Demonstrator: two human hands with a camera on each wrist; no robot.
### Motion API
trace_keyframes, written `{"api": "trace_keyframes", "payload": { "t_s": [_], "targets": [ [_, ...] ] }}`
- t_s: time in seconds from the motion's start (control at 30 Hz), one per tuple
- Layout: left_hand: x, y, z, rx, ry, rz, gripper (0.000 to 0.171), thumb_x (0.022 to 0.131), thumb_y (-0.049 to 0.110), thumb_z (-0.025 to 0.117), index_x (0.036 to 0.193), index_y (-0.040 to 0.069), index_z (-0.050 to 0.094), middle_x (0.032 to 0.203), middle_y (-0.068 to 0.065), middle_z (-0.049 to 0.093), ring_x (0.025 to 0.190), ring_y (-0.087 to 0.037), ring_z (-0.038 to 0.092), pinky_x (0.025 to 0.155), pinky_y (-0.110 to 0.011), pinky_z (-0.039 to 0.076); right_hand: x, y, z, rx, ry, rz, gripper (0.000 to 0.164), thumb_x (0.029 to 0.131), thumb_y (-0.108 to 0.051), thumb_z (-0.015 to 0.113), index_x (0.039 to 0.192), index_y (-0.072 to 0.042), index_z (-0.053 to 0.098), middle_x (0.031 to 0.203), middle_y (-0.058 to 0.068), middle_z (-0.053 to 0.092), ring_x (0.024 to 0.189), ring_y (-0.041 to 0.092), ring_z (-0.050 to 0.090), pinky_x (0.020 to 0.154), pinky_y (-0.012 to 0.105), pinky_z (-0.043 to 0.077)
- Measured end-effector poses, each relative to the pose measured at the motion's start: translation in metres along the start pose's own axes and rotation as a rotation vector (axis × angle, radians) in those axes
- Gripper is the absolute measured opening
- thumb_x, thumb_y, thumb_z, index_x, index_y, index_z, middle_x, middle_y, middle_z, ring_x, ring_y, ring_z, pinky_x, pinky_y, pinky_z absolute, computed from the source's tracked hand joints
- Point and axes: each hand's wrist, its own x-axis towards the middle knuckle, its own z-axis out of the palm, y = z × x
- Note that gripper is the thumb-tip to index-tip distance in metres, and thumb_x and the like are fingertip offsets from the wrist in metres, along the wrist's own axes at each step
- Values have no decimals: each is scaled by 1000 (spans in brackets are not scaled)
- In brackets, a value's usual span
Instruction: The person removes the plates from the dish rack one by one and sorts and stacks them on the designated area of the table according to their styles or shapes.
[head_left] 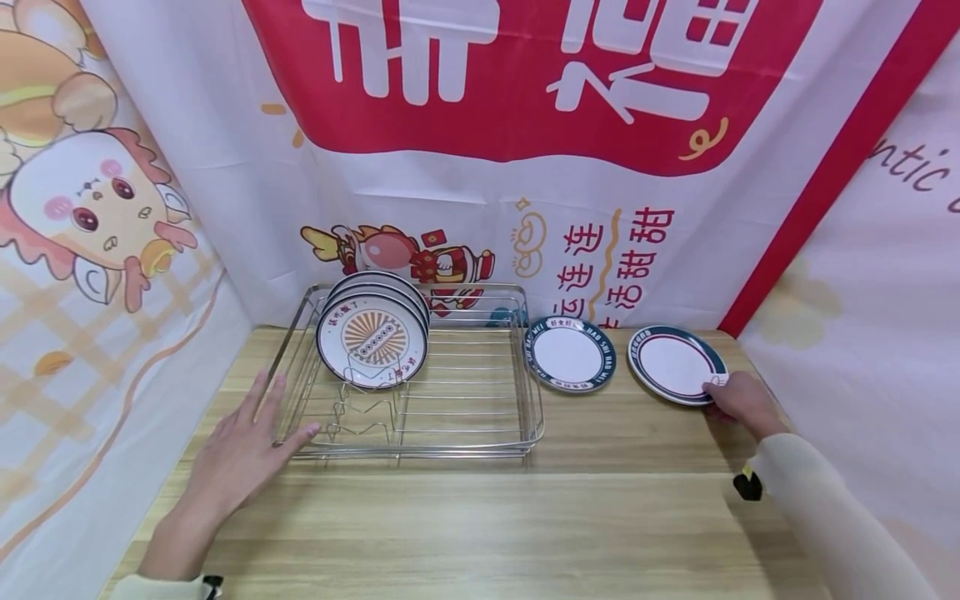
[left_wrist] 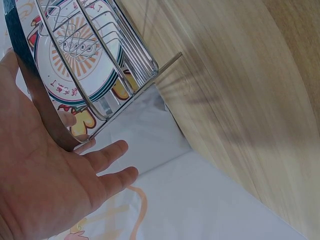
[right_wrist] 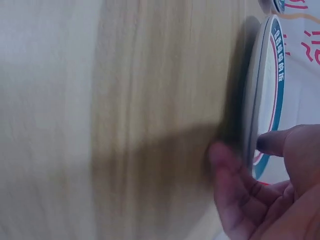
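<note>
My right hand (head_left: 744, 404) pinches the near right rim of a white plate (head_left: 671, 362) with a dark green border. In the right wrist view the thumb lies on top of this plate (right_wrist: 270, 90), with the fingers at its underside. At the left end of a wire dish rack (head_left: 468, 451), my left hand (head_left: 236, 450) has its fingers spread and touches the frame. Plates (head_left: 378, 337) with a sunburst print stand upright, one behind another, in the rack's left part. The left wrist view shows the thumb and fingers extended beside the rack's metal rim (left_wrist: 45, 95).
Between the rack and the held plate, another green-bordered plate (head_left: 570, 354) lies on the wooden table (head_left: 487, 525). A printed cloth (head_left: 450, 183) hangs behind, with further cloths at the left and right sides. The rack's right part holds bare wires.
</note>
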Motion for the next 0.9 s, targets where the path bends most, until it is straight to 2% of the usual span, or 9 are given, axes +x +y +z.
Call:
{"api": "trace_keyframes", "payload": {
  "t_s": [0.17, 0.33, 0.43, 0.57, 0.73, 0.9],
  "targets": [
    [0, 0, -1, -2, 1, -5, 100, 104, 69, 48, 171, 11, 2, 176, -20, -9, 139, -72, 30, 113, -82, 26, -1, -13, -12, -199, 59, -9, 51, 107, -41, 51, 96, 7, 63, 79, 18, 60, 80, 37, 60, 68, 48, 50],
    [-1, 0, -1, -4, 3, -12, 100, 104, 68, 48, 171, 11, 2, 176, -20, -9, 139, -72, 30, 113, -83, 26, 1, -50, -17, -284, 201, -73, 52, 106, -39, 56, 105, 13, 56, 93, 30, 61, 83, 46, 62, 69, 64, 55],
    [-1, -1, -1, -6, 9, -11, 99, 104, 68, 49, 171, 12, 2, 176, -19, -9, 139, -72, 30, 112, -83, 26, -5, -81, -19, -331, 265, -140, 52, 104, -37, 61, 109, 14, 55, 100, 35, 62, 84, 48, 64, 70, 67, 58],
    [-1, 0, 0, -8, 15, -7, 99, 104, 68, 49, 171, 13, 2, 176, -18, -9, 139, -72, 30, 112, -83, 27, -21, -126, -22, -386, 261, -236, 55, 105, -39, 61, 121, 13, 56, 108, 36, 63, 89, 47, 65, 74, 66, 60],
    [-1, 1, -1, -11, 11, -6, 99, 104, 66, 51, 171, 12, 1, 177, -17, -9, 139, -72, 30, 112, -83, 26, -40, -187, -23, -341, 268, -330, 56, 106, -42, 59, 133, 7, 57, 120, 32, 65, 101, 46, 66, 82, 66, 59],
    [0, 1, -1, -7, 10, -8, 99, 104, 67, 50, 171, 12, 1, 177, -17, -10, 139, -72, 30, 112, -83, 26, -63, -252, -21, -366, 294, -424, 56, 105, -43, 62, 140, 0, 58, 120, 24, 69, 99, 41, 68, 82, 59, 60]
  ]
}}
